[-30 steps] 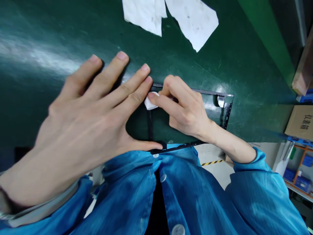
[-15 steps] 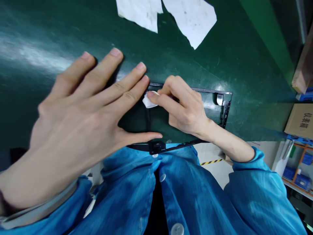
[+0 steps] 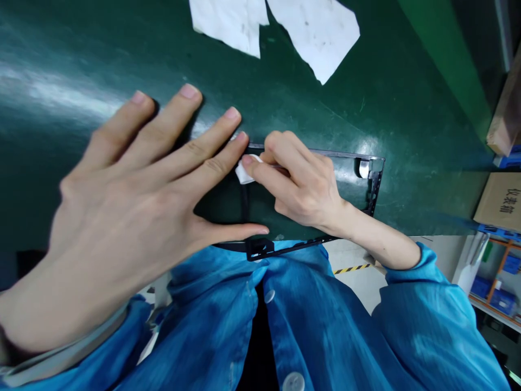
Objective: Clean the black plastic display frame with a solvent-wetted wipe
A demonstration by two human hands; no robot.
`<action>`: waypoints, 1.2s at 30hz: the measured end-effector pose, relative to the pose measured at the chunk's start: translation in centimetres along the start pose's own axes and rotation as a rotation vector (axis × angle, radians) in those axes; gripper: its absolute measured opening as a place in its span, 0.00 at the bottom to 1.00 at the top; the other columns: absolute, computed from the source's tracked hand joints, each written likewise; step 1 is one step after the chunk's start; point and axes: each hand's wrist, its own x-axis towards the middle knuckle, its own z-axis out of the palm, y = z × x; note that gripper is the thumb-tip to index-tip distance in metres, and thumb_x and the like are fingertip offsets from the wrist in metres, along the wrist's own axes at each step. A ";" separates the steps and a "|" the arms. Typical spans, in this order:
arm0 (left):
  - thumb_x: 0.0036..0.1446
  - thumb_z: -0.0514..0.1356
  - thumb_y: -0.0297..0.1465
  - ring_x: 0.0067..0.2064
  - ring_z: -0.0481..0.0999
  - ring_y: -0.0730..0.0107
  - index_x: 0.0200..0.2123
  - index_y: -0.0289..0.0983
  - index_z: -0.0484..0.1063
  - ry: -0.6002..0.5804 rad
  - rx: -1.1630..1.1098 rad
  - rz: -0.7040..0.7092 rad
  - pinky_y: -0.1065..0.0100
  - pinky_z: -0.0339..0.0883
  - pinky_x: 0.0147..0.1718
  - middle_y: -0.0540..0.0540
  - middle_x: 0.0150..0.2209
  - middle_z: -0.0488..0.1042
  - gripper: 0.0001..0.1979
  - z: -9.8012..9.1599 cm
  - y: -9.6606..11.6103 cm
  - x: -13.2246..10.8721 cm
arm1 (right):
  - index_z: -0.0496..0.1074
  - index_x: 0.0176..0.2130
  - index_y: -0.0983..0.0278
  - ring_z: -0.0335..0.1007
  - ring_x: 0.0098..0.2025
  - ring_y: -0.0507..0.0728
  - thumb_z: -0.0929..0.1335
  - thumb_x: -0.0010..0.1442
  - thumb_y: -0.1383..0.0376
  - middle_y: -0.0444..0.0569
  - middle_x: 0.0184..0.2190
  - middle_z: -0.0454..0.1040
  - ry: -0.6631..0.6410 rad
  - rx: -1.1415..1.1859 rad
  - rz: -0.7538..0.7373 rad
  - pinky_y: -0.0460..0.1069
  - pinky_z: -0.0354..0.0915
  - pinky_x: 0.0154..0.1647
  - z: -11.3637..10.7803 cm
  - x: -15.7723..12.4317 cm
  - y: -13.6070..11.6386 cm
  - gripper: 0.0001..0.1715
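Note:
A thin black rectangular frame (image 3: 345,154) lies on the green tabletop, with its lower edge at the table's front. My left hand (image 3: 150,184) is spread flat across the frame's left end, fingers apart and thumb stretched over the left bar. Pinched in the fingers of my right hand (image 3: 303,182) is a small folded white cloth (image 3: 244,173), pressed at the top of the frame's left bar. My left fingertips are close beside the cloth. A shiny tab (image 3: 363,168) sits in the frame's upper right corner. Part of the frame is hidden under my hands.
Two torn white sheets (image 3: 317,38) with dark smudges lie on the green table (image 3: 407,119) beyond my hands. At the right stand a cardboard box (image 3: 502,201) and a shelf with blue bins (image 3: 502,301). Yellow-black tape (image 3: 352,269) marks the floor.
My right hand has shifted slightly left with the white cloth. My left hand stays spread in nearly the same place.

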 end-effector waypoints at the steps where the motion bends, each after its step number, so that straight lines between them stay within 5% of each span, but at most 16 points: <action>1: 0.65 0.53 0.66 0.85 0.49 0.49 0.80 0.46 0.42 0.002 -0.004 0.002 0.38 0.53 0.87 0.52 0.83 0.52 0.52 0.0 0.0 0.0 | 0.74 0.41 0.67 0.71 0.41 0.47 0.63 0.79 0.73 0.42 0.33 0.70 -0.007 0.000 -0.006 0.45 0.60 0.33 -0.1 0.0 -0.1 0.14; 14: 0.69 0.46 0.63 0.87 0.45 0.53 0.80 0.49 0.41 -0.052 -0.015 -0.013 0.43 0.46 0.89 0.55 0.84 0.49 0.45 -0.1 -0.1 0.2 | 0.72 0.44 0.66 0.70 0.44 0.48 0.63 0.80 0.70 0.44 0.39 0.73 -0.154 0.003 -0.049 0.45 0.62 0.35 -0.9 -1.0 -0.8 0.10; 18: 0.68 0.46 0.65 0.87 0.43 0.54 0.81 0.48 0.39 -0.050 -0.009 -0.015 0.44 0.44 0.89 0.52 0.84 0.48 0.48 -0.1 0.0 0.2 | 0.74 0.47 0.66 0.69 0.45 0.49 0.57 0.81 0.72 0.44 0.39 0.72 -0.186 -0.080 -0.021 0.46 0.60 0.36 -0.5 -1.0 -0.7 0.18; 23: 0.68 0.48 0.64 0.87 0.47 0.55 0.80 0.50 0.41 -0.047 -0.048 -0.029 0.46 0.45 0.89 0.52 0.83 0.52 0.46 -0.3 0.5 0.3 | 0.75 0.40 0.65 0.66 0.39 0.49 0.64 0.79 0.72 0.42 0.32 0.68 -0.080 0.028 -0.037 0.47 0.57 0.33 -0.7 -0.6 -0.7 0.14; 32: 0.67 0.50 0.63 0.87 0.46 0.54 0.81 0.48 0.40 -0.039 -0.007 -0.001 0.42 0.48 0.89 0.47 0.83 0.52 0.48 -0.1 0.4 0.3 | 0.74 0.48 0.65 0.68 0.45 0.50 0.60 0.81 0.72 0.45 0.41 0.72 -0.224 -0.038 -0.028 0.47 0.60 0.35 -0.4 -1.3 -0.4 0.14; 36: 0.68 0.50 0.63 0.87 0.46 0.54 0.81 0.48 0.40 -0.039 -0.010 -0.003 0.41 0.47 0.89 0.47 0.83 0.52 0.48 -0.1 0.2 0.4 | 0.73 0.45 0.65 0.68 0.44 0.50 0.61 0.80 0.73 0.45 0.39 0.70 -0.171 -0.049 -0.002 0.48 0.57 0.33 -0.4 -1.1 -0.4 0.13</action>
